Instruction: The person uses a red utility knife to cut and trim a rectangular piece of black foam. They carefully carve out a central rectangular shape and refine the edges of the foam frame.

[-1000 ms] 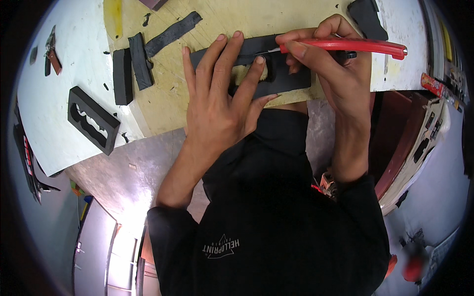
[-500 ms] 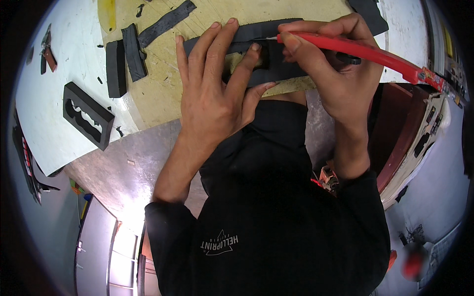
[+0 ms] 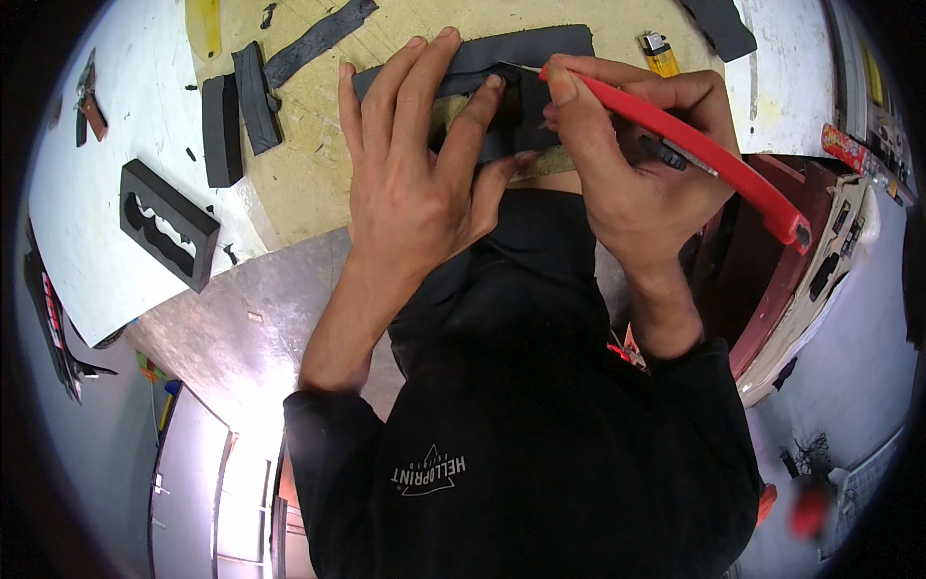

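My left hand (image 3: pixel 410 179) lies with fingers spread on a dark grey foam piece (image 3: pixel 540 46), pressing it against the yellowish mat (image 3: pixel 309 125). My index fingertip is at the edge of an opening in the foam. My right hand (image 3: pixel 641 159) is wrapped round a red snap-off utility knife (image 3: pixel 690 140) with a black slider wheel. The thin blade points left and meets the foam just right of my left index finger; whether it is sunk in cannot be made out. My left palm and fingers hide part of the foam.
Left of my hands lie a foam block (image 3: pixel 222 130), two foam strips (image 3: pixel 256 101) and a foam frame (image 3: pixel 198 227) with a wavy cut-out. A yellow lighter (image 3: pixel 660 56) sits beyond my right hand, near another foam piece (image 3: pixel 721 27). The white table (image 3: pixel 96 212) has its near edge towards me.
My right hand has shifted slightly, and the knife's handle end has swung towards me. The lighter has come into view beyond it. My left hand stays nearly in place.
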{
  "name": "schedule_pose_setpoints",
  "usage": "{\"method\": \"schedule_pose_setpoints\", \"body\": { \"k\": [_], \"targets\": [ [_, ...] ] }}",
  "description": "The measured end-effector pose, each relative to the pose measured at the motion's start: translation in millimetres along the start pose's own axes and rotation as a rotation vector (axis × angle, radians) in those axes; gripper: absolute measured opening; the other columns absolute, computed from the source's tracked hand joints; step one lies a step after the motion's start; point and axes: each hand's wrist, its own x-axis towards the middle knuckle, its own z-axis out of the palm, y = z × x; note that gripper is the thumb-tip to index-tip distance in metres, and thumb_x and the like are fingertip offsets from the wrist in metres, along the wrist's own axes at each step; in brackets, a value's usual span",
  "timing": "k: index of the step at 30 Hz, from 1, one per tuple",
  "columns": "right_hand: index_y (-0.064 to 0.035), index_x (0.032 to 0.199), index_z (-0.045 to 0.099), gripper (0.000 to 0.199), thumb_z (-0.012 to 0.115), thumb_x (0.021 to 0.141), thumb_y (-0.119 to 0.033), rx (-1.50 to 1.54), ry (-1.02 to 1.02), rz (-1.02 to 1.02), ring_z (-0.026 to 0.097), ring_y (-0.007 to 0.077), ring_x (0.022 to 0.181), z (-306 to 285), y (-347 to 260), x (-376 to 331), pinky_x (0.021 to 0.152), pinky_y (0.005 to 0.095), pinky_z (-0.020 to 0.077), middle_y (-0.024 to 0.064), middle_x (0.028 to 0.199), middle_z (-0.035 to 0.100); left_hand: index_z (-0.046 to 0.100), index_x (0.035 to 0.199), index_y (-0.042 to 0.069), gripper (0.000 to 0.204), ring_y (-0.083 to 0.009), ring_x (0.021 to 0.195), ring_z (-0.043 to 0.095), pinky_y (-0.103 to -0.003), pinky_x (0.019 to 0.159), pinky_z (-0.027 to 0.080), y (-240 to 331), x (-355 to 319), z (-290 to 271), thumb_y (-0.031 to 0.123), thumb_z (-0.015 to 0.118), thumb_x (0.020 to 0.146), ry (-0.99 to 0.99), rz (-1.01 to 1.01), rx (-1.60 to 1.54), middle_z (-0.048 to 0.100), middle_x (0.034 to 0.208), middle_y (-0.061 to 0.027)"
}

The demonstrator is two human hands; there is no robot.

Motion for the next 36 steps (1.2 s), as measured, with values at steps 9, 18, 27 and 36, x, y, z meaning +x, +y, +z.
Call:
{"method": "schedule_pose_setpoints", "body": {
  "k": [9, 18, 27, 36],
  "targets": [
    [-0.0001, 0.089, 0.045, 0.035, 0.079, 0.081, 0.004, 0.067, 0.251, 0.129, 0.071, 0.0138, 0.077, 16, -4, -21, 0.067, 0.0232, 0.057, 0.0214, 0.09, 0.074, 0.072, 0.113, 0.008, 0.045, -0.037, 0.134, 0.046, -0.067, 0.114, 0.021, -1, -1, 1, 0.021, 0.08, 0.07, -0.004, 0.022, -0.012, 0.05, 0.145, -0.0174],
    [-0.0001, 0.093, 0.047, 0.033, 0.078, 0.083, 0.004, 0.224, 0.335, -0.013, 0.07, 0.0136, 0.073, 12, 0, -26, 0.066, 0.0232, 0.0568, 0.0235, 0.092, 0.073, 0.069, 0.122, 0.014, 0.056, -0.0356, 0.133, 0.048, -0.058, 0.112, 0.027, 0, -2, 0, 0.019, 0.079, 0.067, -0.012, -0.003, 0.04, 0.051, 0.145, -0.0153],
    [0.004, 0.1, 0.055, 0.025, 0.076, 0.087, -0.001, 0.445, 0.071, 0.151, 0.071, 0.0175, 0.07, -27, 9, 4, 0.064, 0.0281, 0.0591, 0.0192, 0.091, 0.073, 0.068, 0.126, 0.019, 0.057, -0.0329, 0.133, 0.046, -0.056, 0.111, 0.029, 2, 1, 1, 0.036, 0.084, 0.074, -0.026, 0.004, 0.098, 0.051, 0.143, -0.0127],
    [-0.0009, 0.096, 0.052, 0.026, 0.074, 0.084, 0.005, 0.344, -0.163, 0.147, 0.071, 0.0184, 0.089, -25, 22, 23, 0.082, 0.0286, 0.0564, 0.0207, 0.096, 0.072, 0.071, 0.119, 0.016, 0.05, -0.0358, 0.13, 0.046, -0.054, 0.11, 0.031, 3, 1, 0, 0.036, 0.084, 0.075, -0.018, 0.009, 0.095, 0.051, 0.142, -0.0151]
  ]
}}
